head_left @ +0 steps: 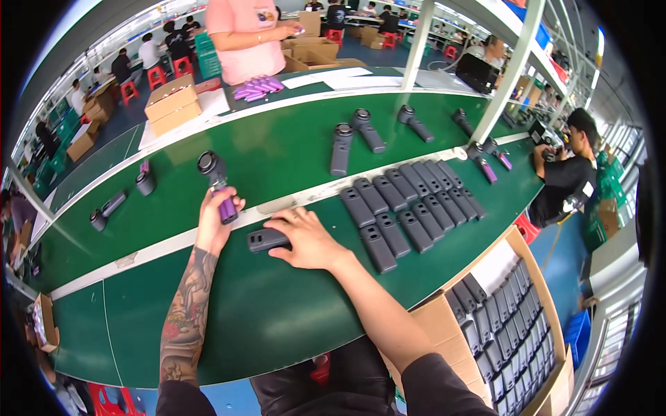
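My left hand (216,208) is closed round the purple handle of a handheld device (210,166), whose round dark head points away from me. My right hand (305,238) bends over a dark grey handle cover (265,240) lying on the green bench, its thumb and fingers on the cover's right end. To the right of that hand, several similar grey handle covers (392,194) lie side by side in two rows. Further off, on the green belt, lie several dark devices with grey handles, such as this handheld device (340,149).
A cardboard box (444,333) of grey covers stands at the lower right, beside the bench. White posts (512,69) rise from the far side. Across the belt stands a person in pink (246,41) near purple parts (258,88). Another person (572,163) sits at the right.
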Demonstrator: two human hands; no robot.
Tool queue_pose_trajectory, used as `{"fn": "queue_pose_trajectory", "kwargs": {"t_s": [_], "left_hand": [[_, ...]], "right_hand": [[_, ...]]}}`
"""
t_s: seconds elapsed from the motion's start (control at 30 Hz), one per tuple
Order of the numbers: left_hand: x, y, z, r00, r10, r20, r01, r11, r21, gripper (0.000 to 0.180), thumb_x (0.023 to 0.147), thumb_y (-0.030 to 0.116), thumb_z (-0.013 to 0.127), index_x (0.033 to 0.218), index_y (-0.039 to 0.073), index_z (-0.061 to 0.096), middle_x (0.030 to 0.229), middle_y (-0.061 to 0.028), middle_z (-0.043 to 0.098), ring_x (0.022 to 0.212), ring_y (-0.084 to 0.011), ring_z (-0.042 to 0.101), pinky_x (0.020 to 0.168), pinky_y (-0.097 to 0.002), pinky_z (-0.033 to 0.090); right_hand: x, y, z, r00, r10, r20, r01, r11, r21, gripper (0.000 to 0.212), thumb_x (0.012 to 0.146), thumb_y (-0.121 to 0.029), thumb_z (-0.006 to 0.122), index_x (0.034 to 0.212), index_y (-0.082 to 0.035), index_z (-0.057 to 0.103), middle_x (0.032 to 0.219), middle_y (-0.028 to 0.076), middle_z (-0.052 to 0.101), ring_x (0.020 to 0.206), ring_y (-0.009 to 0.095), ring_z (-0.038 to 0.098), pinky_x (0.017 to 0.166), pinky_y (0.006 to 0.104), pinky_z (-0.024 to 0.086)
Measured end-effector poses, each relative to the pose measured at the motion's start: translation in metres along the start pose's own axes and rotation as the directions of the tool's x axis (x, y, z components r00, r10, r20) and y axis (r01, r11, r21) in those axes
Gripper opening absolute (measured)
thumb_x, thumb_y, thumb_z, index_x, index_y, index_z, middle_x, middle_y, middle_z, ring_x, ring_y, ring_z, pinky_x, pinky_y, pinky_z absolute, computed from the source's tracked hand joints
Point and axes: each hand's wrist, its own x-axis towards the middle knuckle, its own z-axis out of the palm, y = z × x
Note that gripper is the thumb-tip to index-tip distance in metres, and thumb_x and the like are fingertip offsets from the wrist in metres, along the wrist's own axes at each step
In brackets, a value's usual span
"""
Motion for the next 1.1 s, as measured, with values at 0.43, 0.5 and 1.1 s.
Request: {"fn": "queue_pose_trajectory", "kwargs": {"t_s": [0.43,0.5,1.1], "left_hand": [[-0.03,-0.019,0.057,0.981,-0.134,0.143,0.139,0.99,-0.024,0.033,0.107,0.033,0.049,0.124,0.004,0.053,0.107,-0.0145,0.067,0.086,-0.0217,0.069,0.079,-0.0327,0.057],[-0.035,-0.022,0.06,0.965,-0.159,0.208,0.185,0.976,-0.113,0.035,0.108,0.029,0.05,0.131,0.004,0.05,0.117,-0.0127,0.064,0.1,-0.0206,0.067,0.089,-0.0353,0.055],[-0.037,-0.024,0.052,0.961,-0.097,0.258,0.052,0.983,0.177,0.04,0.106,0.019,0.051,0.143,0.005,0.048,0.128,-0.0112,0.062,0.112,-0.0169,0.062,0.094,-0.0318,0.05]], "right_hand": [[0.014,0.011,-0.006,0.804,0.585,0.104,-0.265,0.198,0.944,0.041,0.1,-0.016,0.055,0.14,-0.008,0.053,0.102,0.01,0.066,0.085,0.016,0.063,0.075,0.03,0.05],[0.014,0.005,-0.001,0.822,0.565,-0.074,-0.26,0.488,0.833,0.044,0.096,-0.012,0.06,0.139,-0.008,0.053,0.104,0.01,0.067,0.082,0.019,0.064,0.073,0.0313,0.052],[0.018,-0.021,0.025,0.875,0.301,-0.38,-0.214,0.943,0.256,0.057,0.085,-0.004,0.069,0.139,-0.01,0.052,0.119,0.014,0.066,0.096,0.029,0.067,0.084,0.0358,0.055]]}}
